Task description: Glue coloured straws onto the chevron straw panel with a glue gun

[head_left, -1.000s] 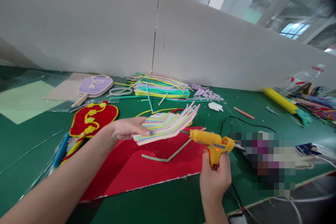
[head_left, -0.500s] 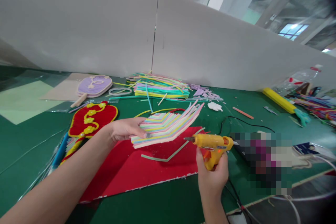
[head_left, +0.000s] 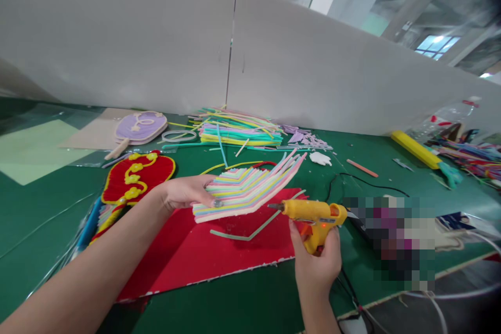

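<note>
My left hand (head_left: 192, 191) is closed on the left end of a piece made of bent pastel pipe cleaners (head_left: 238, 195), set side by side in a V-like pattern. Its right ends fan out loose and uneven. In my right hand (head_left: 316, 261) is a yellow hot glue gun (head_left: 313, 215), its nozzle pointing left, close to the striped piece's lower right edge but apart from it. Below them, a red sheet (head_left: 195, 255) lies on the table with one bent pale green pipe cleaner (head_left: 249, 239) on it.
A red fan shape with yellow flowers (head_left: 131, 177) lies left, a purple fan (head_left: 139, 128) behind it. Loose pipe cleaners (head_left: 240, 133) are heaped by the grey partition (head_left: 313, 62). A black cord (head_left: 366, 177), a yellow stick-like thing (head_left: 415, 150) and a plastic bottle (head_left: 467, 112) are at right.
The glue gun has shifted slightly left, its nozzle nearer the striped piece. The striped piece has tilted a little, its left end slightly further left.
</note>
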A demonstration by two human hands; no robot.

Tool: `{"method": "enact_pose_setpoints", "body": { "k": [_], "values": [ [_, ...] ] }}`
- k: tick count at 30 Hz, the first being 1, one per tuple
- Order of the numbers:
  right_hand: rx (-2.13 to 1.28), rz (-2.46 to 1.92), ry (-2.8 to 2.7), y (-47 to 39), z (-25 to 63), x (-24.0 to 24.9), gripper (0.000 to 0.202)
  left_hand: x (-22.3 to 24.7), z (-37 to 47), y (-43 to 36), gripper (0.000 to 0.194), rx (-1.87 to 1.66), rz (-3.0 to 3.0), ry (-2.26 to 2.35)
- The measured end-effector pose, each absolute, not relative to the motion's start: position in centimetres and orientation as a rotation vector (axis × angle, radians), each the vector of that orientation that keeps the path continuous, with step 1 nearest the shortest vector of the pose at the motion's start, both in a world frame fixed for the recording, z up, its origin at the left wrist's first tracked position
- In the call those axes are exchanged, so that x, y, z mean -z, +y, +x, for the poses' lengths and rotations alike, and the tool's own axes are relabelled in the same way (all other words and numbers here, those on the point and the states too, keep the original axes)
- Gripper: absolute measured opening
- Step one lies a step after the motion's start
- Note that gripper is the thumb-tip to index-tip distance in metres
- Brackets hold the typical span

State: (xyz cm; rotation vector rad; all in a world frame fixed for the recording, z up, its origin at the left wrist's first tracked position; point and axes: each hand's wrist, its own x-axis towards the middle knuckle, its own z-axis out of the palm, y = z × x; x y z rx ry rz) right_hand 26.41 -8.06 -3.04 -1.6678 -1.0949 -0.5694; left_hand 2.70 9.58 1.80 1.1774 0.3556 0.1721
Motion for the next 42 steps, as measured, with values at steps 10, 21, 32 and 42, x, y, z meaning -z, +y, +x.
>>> {"method": "enact_pose_setpoints", "body": {
  "k": [10, 21, 32, 42],
  "values": [
    [0.62, -1.66, -1.131, -8.17, 26.28, 2.91, 0.047, -2.16, 2.83, 9.39, 0.058, -0.193, 1.178, 0.345],
    [0.626, -1.634, -1.111, -8.13, 26.38, 3.27, 0.035, -1.6, 2.5, 9.63, 0.066, -0.18, 1.194, 0.379],
    [0.576, -1.635, -1.105, -8.28, 26.51, 3.59, 0.033, -1.63, 2.36, 9.77, 0.061, -0.179, 1.189, 0.387],
    [0.58, -1.666, -1.117, -8.15, 26.34, 3.15, 0.046, -1.82, 2.54, 9.64, 0.053, -0.175, 1.176, 0.339]
  ]
}}
